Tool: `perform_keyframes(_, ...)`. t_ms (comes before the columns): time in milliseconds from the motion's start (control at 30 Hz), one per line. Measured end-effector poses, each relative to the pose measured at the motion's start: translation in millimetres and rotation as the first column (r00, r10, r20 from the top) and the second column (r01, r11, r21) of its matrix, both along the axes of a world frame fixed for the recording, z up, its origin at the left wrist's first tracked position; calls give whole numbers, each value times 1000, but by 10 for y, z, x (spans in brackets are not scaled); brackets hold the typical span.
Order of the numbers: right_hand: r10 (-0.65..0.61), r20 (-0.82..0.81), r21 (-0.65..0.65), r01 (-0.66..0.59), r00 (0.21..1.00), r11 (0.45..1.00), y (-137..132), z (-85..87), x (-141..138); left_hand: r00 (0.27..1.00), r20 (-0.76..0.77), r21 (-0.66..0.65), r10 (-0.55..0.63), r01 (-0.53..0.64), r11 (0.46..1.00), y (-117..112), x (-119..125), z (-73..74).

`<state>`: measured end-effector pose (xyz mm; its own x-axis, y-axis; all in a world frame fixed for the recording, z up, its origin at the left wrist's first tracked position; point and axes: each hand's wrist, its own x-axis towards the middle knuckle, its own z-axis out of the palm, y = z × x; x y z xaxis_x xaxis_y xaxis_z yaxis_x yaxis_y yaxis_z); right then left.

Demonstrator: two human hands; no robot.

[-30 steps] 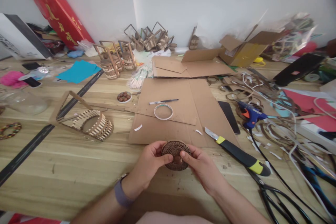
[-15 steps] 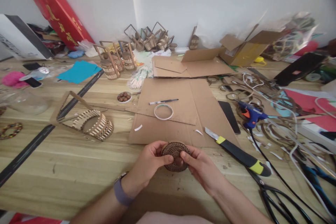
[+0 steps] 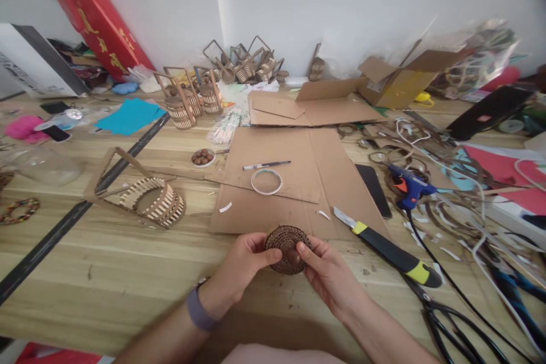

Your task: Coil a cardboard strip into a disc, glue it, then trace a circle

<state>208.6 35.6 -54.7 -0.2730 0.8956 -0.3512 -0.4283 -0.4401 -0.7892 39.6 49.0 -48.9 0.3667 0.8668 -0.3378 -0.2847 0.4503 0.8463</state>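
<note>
Both my hands hold a small round coil of brown corrugated cardboard (image 3: 287,242) just above the wooden table (image 3: 128,273), near its front edge. My left hand (image 3: 241,267) pinches its left rim with thumb on top. My right hand (image 3: 328,273) grips the right rim, thumb pressed near the coil's middle. The coil's flat ribbed face is turned toward me. A grey watch band sits on my left wrist.
Flat cardboard sheets (image 3: 290,182) lie just beyond, with a white ring (image 3: 267,181) and a pen (image 3: 267,165). A yellow-black utility knife (image 3: 388,249), scissors (image 3: 456,330) and a blue glue gun (image 3: 407,186) lie right. A slatted cardboard basket (image 3: 145,196) lies left; more stand at the wall.
The coil has been tilted up a little and its face turned more toward me; my right thumb has slid toward its middle. Both hands stay in place.
</note>
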Motion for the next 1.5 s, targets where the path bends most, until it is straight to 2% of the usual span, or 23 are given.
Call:
perform_keyframes(167, 33, 40, 19, -34, 999, 999, 20, 11, 41, 1000, -1, -14, -21, 21, 1000, 19, -27, 2)
perform_keyframes(367, 74, 252, 53, -90, 965, 994, 47, 31, 126, 983, -140, 62, -120, 129, 990, 22, -69, -1)
perform_keyframes(533, 61, 396, 89, -105, 916, 991, 2, 2, 93, 970, -221, 104, -97, 123, 987, -21, -45, -18)
perform_keyframes(733, 55, 322, 83, -87, 945, 993, -11, -27, 67, 969, -227, 109, -92, 119, 987, -28, -30, -10)
perform_keyframes(900, 55, 202, 7, -57, 978, 998, -6, -13, 55, 971, -203, 83, -125, 144, 986, -22, -43, -10)
perform_keyframes(1000, 9, 106, -42, -5, 994, 999, 6, 4, 52, 975, -178, 80, -132, 148, 986, -7, -59, -21)
perform_keyframes(1100, -54, 107, -32, 58, 993, 998, 21, 12, 67, 982, -116, 71, -151, 160, 985, 11, -65, -21)
perform_keyframes(1300, 39, 220, 54, -52, 975, 997, 27, 15, 89, 994, -4, 20, -112, 112, 994, 15, -47, 31)
perform_keyframes(1500, 67, 95, 8, -68, 993, 998, 13, 18, 48, 990, 50, 8, -134, 134, 991, 13, -58, 7)
